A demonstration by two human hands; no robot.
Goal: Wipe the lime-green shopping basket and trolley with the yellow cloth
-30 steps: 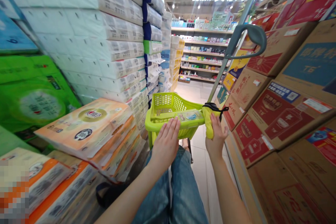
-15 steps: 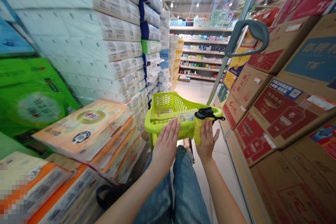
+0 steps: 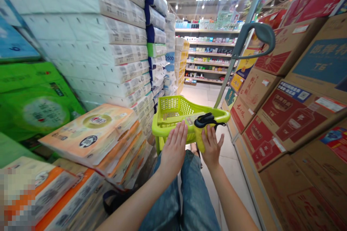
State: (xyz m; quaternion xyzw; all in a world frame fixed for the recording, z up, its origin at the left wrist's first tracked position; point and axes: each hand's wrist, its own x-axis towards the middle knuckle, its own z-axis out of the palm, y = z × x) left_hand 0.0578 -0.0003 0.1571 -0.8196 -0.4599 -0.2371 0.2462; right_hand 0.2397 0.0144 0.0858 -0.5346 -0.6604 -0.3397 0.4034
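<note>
A lime-green plastic basket (image 3: 173,110) with a long grey pull handle (image 3: 257,34) stands on the aisle floor in front of my knees. My left hand (image 3: 175,148) lies flat against its near rim, fingers stretched out and together, holding nothing. My right hand (image 3: 211,149) presses a yellow cloth (image 3: 200,133) against the basket's near right corner, fingers spread over it. A black loop (image 3: 207,119) sits on top of the cloth at the rim. A clear label plate on the rim is mostly hidden by the hands and the cloth.
Tall stacks of white tissue packs (image 3: 103,43) and orange packs (image 3: 92,133) wall the left side. Red and brown cardboard boxes (image 3: 292,115) line the right. The tiled aisle (image 3: 200,94) runs ahead to stocked shelves (image 3: 208,54). My jeans-clad legs (image 3: 187,195) are below.
My right hand has slid the yellow cloth leftward along the basket's near rim, from the right corner toward my left hand. The left hand stayed in place.
</note>
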